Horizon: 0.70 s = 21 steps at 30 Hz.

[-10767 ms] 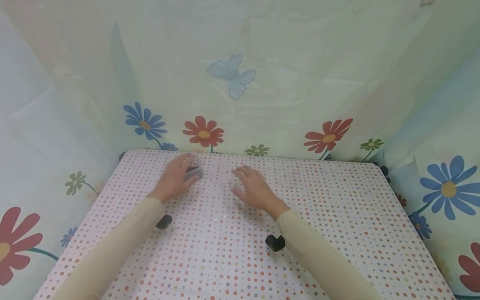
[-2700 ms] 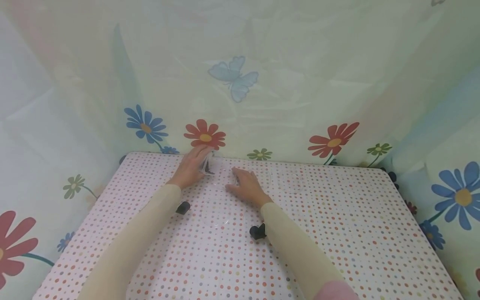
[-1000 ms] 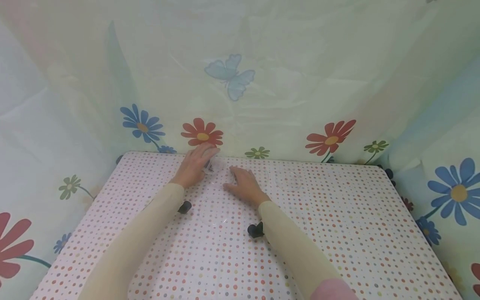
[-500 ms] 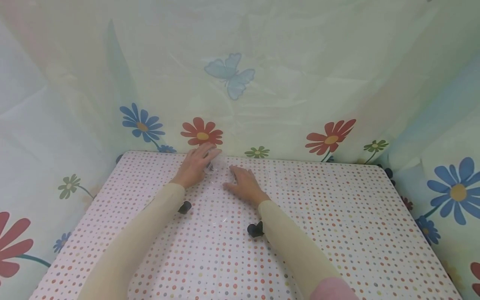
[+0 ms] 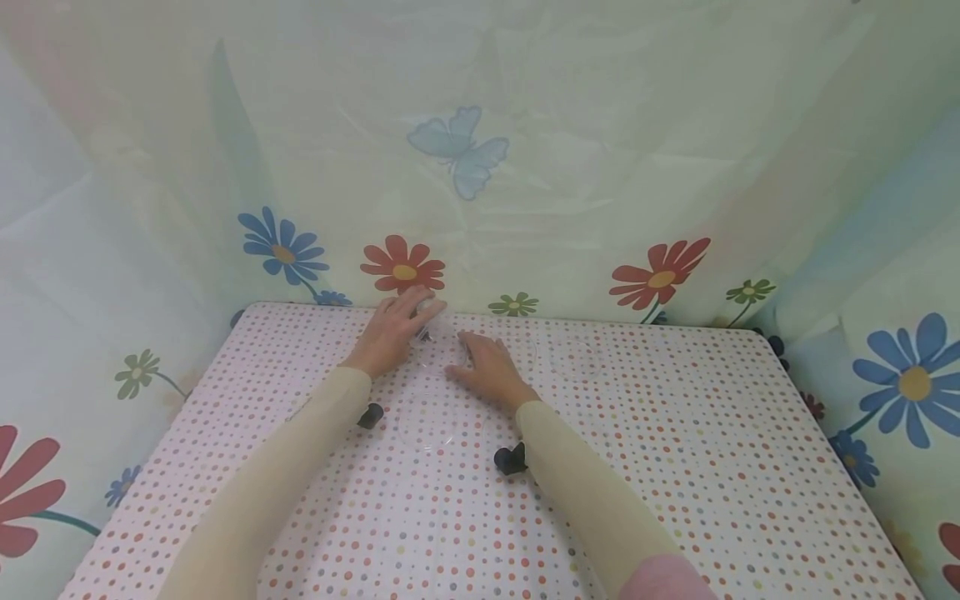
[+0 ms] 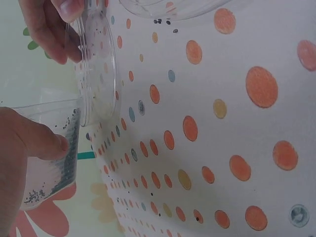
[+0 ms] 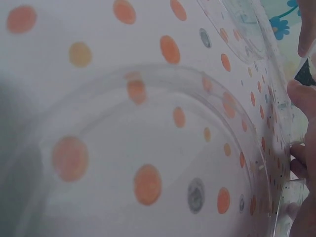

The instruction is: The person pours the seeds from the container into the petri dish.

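Observation:
My left hand [image 5: 386, 335] holds a small clear plastic container [image 6: 49, 170], tilted to the right, with its thumb pressed against the wall. Tiny black grains [image 6: 70, 158] lie along its lower side. Just beside its mouth is a round clear shallow dish [image 6: 101, 94], gripped at the edge between the thumb and fingers of my right hand [image 5: 493, 372]. From the right wrist view, the right hand's fingers [image 7: 298, 168] show at the far right by the dish rim. Loose dark specks [image 6: 159, 21] lie near a second clear dish [image 6: 173, 12].
Clear round dishes stand on the dotted tabletop: one nearer the body [image 5: 452, 437], another to the right [image 5: 577, 379]. Black wrist cameras hang below both forearms, including the left one [image 5: 371, 416]. A flowered curtain [image 5: 570, 167] rises behind the table's far edge [image 5: 697, 326].
Earlier the left hand held the container farther left, apart from the right hand. It has since come over to the dish, and in the last second it has tipped slightly further right.

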Available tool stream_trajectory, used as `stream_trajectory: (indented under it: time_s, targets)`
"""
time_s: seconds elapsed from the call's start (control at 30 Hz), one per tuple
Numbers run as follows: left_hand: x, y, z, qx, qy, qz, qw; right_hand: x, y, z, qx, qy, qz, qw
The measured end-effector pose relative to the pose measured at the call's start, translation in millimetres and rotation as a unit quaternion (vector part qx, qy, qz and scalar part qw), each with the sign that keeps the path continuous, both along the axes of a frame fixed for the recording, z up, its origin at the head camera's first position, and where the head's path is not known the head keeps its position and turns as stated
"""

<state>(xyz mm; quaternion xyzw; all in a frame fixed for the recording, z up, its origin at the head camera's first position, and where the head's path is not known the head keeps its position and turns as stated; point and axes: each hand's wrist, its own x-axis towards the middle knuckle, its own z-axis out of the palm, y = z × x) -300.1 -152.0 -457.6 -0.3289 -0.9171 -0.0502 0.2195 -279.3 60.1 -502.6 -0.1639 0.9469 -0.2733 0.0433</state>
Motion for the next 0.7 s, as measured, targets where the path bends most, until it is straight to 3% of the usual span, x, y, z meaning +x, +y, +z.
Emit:
stream_trajectory:
  time_s: [0.7]
  targets:
    - [-1.7, 0.8, -0.5, -0.028, 0.022, -0.004, 0.9994, 2.0, -0.5, 3.3, 0.003, 0.006, -0.001, 1.000]
